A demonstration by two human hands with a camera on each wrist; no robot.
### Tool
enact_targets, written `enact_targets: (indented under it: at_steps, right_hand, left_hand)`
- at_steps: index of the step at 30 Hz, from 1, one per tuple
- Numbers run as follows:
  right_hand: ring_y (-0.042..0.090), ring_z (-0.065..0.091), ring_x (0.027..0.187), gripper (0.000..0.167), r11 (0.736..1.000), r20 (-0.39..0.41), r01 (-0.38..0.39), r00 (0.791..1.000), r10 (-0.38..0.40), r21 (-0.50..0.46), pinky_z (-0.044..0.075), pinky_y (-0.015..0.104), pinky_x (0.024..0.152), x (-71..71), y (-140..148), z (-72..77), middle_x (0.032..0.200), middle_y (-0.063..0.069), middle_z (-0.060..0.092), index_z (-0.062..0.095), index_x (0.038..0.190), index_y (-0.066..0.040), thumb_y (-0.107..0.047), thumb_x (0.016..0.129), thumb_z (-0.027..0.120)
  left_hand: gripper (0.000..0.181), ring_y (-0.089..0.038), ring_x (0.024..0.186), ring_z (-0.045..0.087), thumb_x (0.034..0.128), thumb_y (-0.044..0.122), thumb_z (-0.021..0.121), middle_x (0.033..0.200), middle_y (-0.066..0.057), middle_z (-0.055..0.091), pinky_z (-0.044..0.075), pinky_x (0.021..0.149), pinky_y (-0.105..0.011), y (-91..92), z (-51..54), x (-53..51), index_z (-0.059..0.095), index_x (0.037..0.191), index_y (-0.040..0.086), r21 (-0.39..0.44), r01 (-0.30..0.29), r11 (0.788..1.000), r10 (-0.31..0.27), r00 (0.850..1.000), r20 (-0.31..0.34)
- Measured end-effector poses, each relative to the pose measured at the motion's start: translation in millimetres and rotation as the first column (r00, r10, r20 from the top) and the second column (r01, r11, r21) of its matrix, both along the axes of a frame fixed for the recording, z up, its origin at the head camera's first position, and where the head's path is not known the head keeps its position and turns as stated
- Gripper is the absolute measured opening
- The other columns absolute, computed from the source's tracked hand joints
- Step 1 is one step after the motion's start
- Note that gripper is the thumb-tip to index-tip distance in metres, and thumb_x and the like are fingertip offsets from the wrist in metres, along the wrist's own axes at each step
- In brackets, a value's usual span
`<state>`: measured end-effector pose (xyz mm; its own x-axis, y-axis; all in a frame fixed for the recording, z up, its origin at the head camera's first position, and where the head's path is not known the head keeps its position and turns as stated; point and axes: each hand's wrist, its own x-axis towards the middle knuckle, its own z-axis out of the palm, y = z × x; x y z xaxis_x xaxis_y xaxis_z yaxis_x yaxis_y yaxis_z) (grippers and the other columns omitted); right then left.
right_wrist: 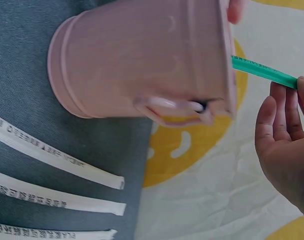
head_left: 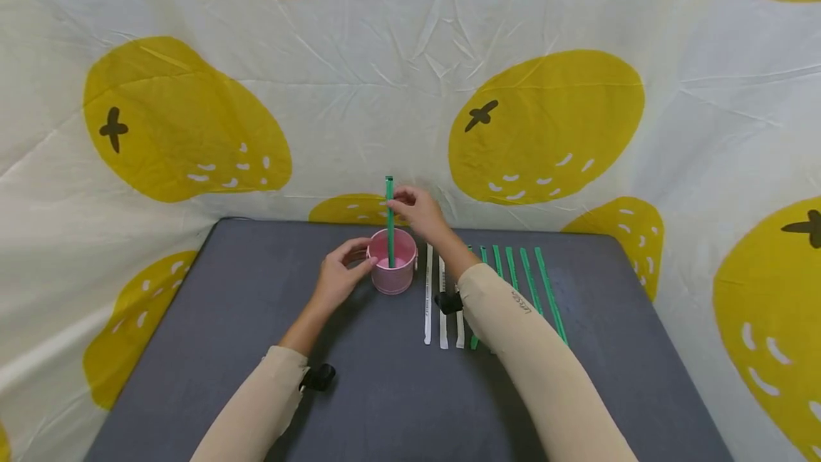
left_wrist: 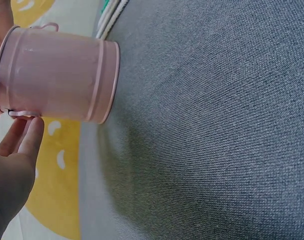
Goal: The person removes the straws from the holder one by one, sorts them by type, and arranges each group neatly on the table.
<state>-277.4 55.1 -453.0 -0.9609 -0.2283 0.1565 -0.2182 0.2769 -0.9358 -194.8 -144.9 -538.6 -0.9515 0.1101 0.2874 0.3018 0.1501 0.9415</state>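
Note:
A small pink metal bucket (head_left: pixel 393 281) with side handles stands upright near the back of the table. My left hand (head_left: pixel 342 274) holds it at its left side, the thumb near the rim; in the left wrist view the fingers touch around the handle (left_wrist: pixel 24 114). Above the bucket, my right hand (head_left: pixel 417 211) pinches a green paper-wrapped straw (head_left: pixel 390 223) between thumb and fingers. The straw stands nearly upright with its lower end inside the bucket. In the right wrist view the green straw (right_wrist: pixel 264 71) passes behind the rim, which hides its lower part.
To the bucket's right lie three white wrapped straws (head_left: pixel 428 298) and several green ones (head_left: pixel 551 298) in a row, partly covered by my right forearm. Behind the dark grey table (head_left: pixel 398 391) hangs a pale cloth (head_left: pixel 372 120) with yellow fruit prints.

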Motion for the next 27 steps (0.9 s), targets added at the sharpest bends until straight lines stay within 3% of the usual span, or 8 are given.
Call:
enact_targets:
  at_steps: [4, 7, 10, 14, 16, 21, 27]
  right_hand:
    - [0.046, 0.067, 0.105, 0.023, 0.999, -0.008, 0.025, 1.000, -0.026, -0.036, 0.058, 0.055, 0.094, 1.1, 7, 12.4, 0.108, 0.019, 0.071, 0.068, 0.118, 0.002, -0.014, 0.101, 0.068]
    - [0.039, 0.069, 0.102, 0.024, 0.998, -0.030, 0.031, 0.999, -0.033, -0.061, 0.058, 0.056, 0.095, 2.6, 13, 23.8, 0.109, 0.018, 0.071, 0.068, 0.119, 0.001, -0.016, 0.101, 0.068]
    - [0.033, 0.069, 0.098, 0.026, 0.995, -0.060, 0.032, 0.998, -0.038, -0.098, 0.061, 0.047, 0.091, 2.9, 21, 32.7, 0.107, 0.016, 0.070, 0.068, 0.120, 0.002, -0.016, 0.101, 0.068]
    - [0.023, 0.068, 0.090, 0.028, 0.988, -0.081, 0.053, 0.995, -0.065, -0.145, 0.060, 0.026, 0.079, 1.4, 36, 41.1, 0.100, 0.002, 0.069, 0.067, 0.121, 0.004, -0.016, 0.101, 0.069]
    - [0.017, 0.066, 0.086, 0.029, 0.981, -0.083, 0.067, 0.993, -0.084, -0.183, 0.060, 0.022, 0.077, 1.3, 43, 46.5, 0.096, -0.003, 0.068, 0.067, 0.120, 0.006, -0.015, 0.100, 0.070]
    - [0.009, 0.065, 0.081, 0.030, 0.968, -0.100, 0.092, 0.988, -0.118, -0.236, 0.059, 0.019, 0.074, 3.3, 61, 62.0, 0.093, -0.008, 0.067, 0.065, 0.119, 0.008, -0.014, 0.099, 0.071]
    - [0.011, 0.066, 0.083, 0.015, 0.940, -0.107, 0.088, 0.986, -0.130, -0.328, 0.060, 0.020, 0.075, 10.0, 85, 83.0, 0.095, -0.004, 0.069, 0.069, 0.110, -0.002, -0.012, 0.099, 0.070]
  left_hand:
    - [0.046, -0.046, 0.124, 0.063, 0.0918, 0.010, 0.079, 0.134, -0.026, 0.066, 0.048, 0.109, -0.062, -0.1, -0.3, -0.7, 0.064, 0.134, -0.001, 0.007, 0.009, 1.000, -0.009, 1.000, 0.004]
    - [0.045, -0.042, 0.123, 0.065, 0.0916, 0.011, 0.079, 0.133, -0.023, 0.067, 0.049, 0.108, -0.060, -0.6, 0.4, -0.1, 0.066, 0.133, 0.001, -0.006, 0.001, 1.000, -0.001, 1.000, -0.002]
    - [0.043, -0.038, 0.121, 0.066, 0.0913, 0.012, 0.080, 0.131, -0.019, 0.069, 0.051, 0.107, -0.058, -1.3, -0.3, 0.1, 0.067, 0.131, 0.003, -0.021, -0.008, 1.000, 0.008, 1.000, -0.008]
    - [0.044, -0.037, 0.121, 0.067, 0.0910, 0.014, 0.081, 0.131, -0.018, 0.069, 0.051, 0.108, -0.055, -1.3, -1.2, 0.5, 0.068, 0.132, 0.005, -0.032, -0.007, 0.999, 0.007, 1.000, -0.015]
    - [0.044, -0.037, 0.121, 0.067, 0.0908, 0.014, 0.081, 0.131, -0.018, 0.069, 0.051, 0.108, -0.054, -1.0, -1.3, 0.8, 0.068, 0.132, 0.005, -0.032, -0.009, 0.999, 0.008, 1.000, -0.017]
    - [0.044, -0.037, 0.120, 0.067, 0.0902, 0.011, 0.081, 0.130, -0.019, 0.069, 0.052, 0.106, -0.057, -0.8, -0.4, 1.8, 0.068, 0.131, 0.004, -0.018, -0.013, 1.000, 0.012, 1.000, -0.025]
    - [0.043, -0.035, 0.119, 0.068, 0.0901, 0.010, 0.081, 0.130, -0.018, 0.069, 0.053, 0.105, -0.058, -0.9, 0.7, 3.5, 0.068, 0.131, 0.004, -0.029, -0.015, 0.999, 0.014, 0.999, -0.034]
